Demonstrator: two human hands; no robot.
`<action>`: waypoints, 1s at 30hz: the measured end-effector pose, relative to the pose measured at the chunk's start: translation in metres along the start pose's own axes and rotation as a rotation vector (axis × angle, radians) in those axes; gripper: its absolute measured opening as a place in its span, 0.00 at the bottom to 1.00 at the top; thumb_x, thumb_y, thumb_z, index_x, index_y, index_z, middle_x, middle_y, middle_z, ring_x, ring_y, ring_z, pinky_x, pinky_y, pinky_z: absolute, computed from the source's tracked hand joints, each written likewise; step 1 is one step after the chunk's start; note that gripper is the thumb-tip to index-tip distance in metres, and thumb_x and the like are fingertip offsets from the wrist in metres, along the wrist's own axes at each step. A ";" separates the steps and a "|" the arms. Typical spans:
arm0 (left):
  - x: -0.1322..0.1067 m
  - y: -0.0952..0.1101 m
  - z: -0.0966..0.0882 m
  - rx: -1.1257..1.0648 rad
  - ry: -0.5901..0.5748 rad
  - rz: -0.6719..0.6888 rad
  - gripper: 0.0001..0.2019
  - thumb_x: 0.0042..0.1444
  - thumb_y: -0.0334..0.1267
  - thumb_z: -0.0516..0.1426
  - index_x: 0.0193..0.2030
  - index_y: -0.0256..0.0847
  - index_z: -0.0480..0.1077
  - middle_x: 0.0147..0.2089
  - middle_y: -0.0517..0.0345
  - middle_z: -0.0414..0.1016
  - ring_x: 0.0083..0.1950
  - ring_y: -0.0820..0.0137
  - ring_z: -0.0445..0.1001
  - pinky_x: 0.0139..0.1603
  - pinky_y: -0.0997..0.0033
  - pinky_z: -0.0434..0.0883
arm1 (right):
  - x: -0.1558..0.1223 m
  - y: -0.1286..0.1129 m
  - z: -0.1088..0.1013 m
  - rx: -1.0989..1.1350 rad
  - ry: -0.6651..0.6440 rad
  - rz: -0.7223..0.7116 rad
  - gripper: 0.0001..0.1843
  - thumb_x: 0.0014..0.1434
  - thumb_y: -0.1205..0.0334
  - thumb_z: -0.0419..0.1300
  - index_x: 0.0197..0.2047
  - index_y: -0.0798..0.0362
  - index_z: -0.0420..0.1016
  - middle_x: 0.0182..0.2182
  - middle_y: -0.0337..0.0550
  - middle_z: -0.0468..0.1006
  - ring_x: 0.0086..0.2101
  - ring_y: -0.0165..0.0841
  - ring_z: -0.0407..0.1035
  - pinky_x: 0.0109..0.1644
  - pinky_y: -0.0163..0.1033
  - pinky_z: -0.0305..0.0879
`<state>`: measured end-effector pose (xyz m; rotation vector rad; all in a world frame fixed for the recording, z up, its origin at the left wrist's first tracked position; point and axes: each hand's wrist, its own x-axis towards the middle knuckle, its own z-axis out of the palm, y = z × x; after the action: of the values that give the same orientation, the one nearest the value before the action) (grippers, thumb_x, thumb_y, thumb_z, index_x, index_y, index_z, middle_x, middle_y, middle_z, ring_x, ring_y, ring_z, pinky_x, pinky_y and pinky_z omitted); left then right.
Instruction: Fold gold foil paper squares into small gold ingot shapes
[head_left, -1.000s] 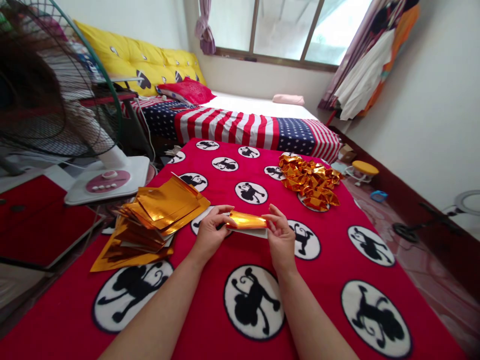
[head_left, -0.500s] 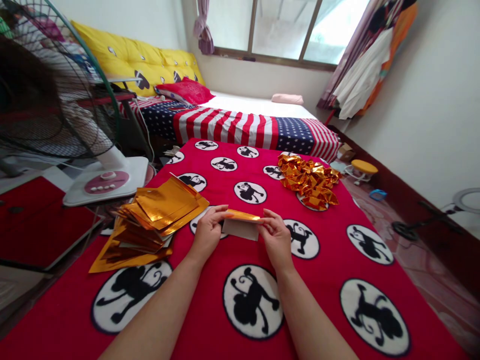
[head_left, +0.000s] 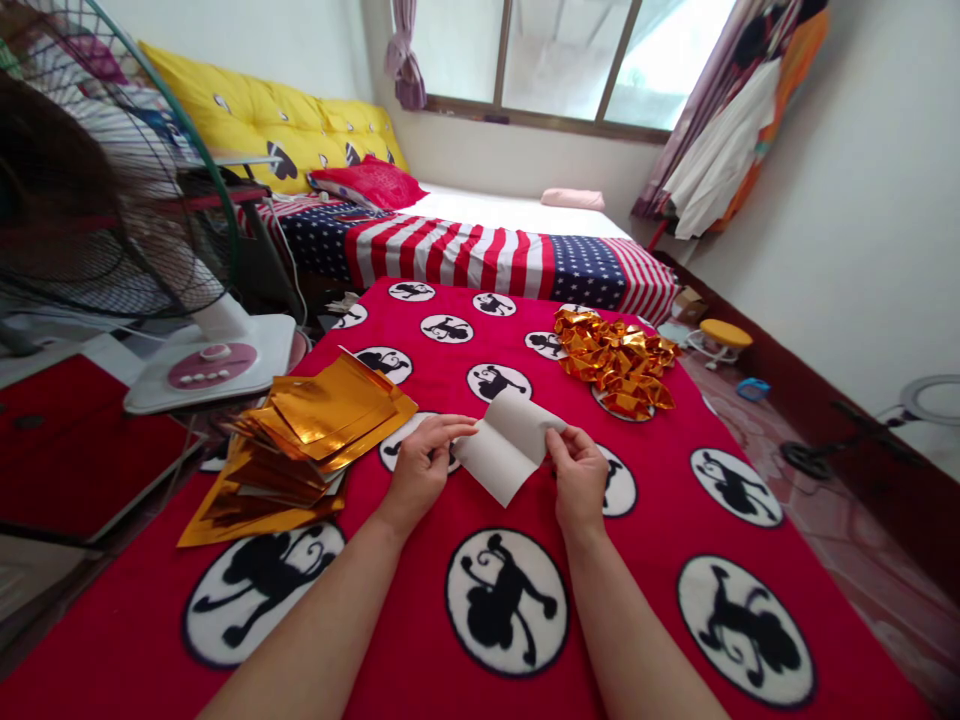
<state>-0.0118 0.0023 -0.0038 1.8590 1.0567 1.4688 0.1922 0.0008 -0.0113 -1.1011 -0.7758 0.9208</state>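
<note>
My left hand (head_left: 422, 468) and my right hand (head_left: 581, 476) each pinch a side of one sheet of paper (head_left: 508, 445), held just above a red blanket (head_left: 660, 520) printed with black figures in white circles. The sheet shows its plain white back and is spread open with a crease across it. A stack of flat gold foil sheets (head_left: 304, 440) lies to the left of my left hand. A heap of folded gold foil pieces (head_left: 616, 362) sits further back on the right.
A standing fan (head_left: 97, 190) with a white base (head_left: 214, 362) is at the left. Behind the blanket is a bed with a stars-and-stripes cover (head_left: 480, 255), yellow cushions and a red pillow. A small yellow stool (head_left: 725, 335) stands on the floor at right.
The sheet was folded into a narrow gold strip between my hands; it has since been unfolded and turned, so its white back now faces me. My right hand moved slightly right.
</note>
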 end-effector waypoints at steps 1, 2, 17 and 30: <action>0.000 0.000 0.000 0.003 -0.011 -0.009 0.21 0.56 0.22 0.48 0.46 0.44 0.76 0.52 0.53 0.76 0.55 0.66 0.72 0.57 0.63 0.69 | 0.001 0.000 0.000 0.025 0.003 0.024 0.16 0.47 0.53 0.70 0.36 0.54 0.76 0.28 0.39 0.81 0.27 0.31 0.73 0.33 0.36 0.70; 0.001 0.000 0.000 0.009 -0.022 -0.019 0.22 0.55 0.21 0.48 0.48 0.44 0.76 0.54 0.53 0.74 0.57 0.65 0.71 0.57 0.63 0.69 | 0.001 -0.001 0.000 0.045 0.005 0.047 0.17 0.45 0.53 0.70 0.35 0.54 0.76 0.28 0.39 0.81 0.26 0.31 0.73 0.32 0.36 0.70; -0.001 -0.011 0.003 0.097 0.050 -0.081 0.11 0.52 0.28 0.58 0.37 0.45 0.81 0.46 0.53 0.74 0.44 0.68 0.74 0.46 0.68 0.73 | -0.001 0.001 0.002 -0.180 -0.052 -0.135 0.22 0.54 0.58 0.63 0.53 0.52 0.69 0.45 0.48 0.78 0.45 0.37 0.73 0.45 0.42 0.70; 0.000 -0.013 0.001 0.203 0.020 -0.144 0.11 0.52 0.28 0.57 0.35 0.43 0.80 0.36 0.56 0.78 0.39 0.68 0.76 0.40 0.70 0.71 | -0.010 -0.005 0.002 -0.488 -0.421 -0.389 0.14 0.55 0.70 0.56 0.41 0.48 0.79 0.43 0.44 0.77 0.41 0.35 0.72 0.36 0.37 0.67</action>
<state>-0.0144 0.0100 -0.0144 1.8626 1.3635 1.3412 0.1876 -0.0089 -0.0071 -1.1237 -1.5634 0.6469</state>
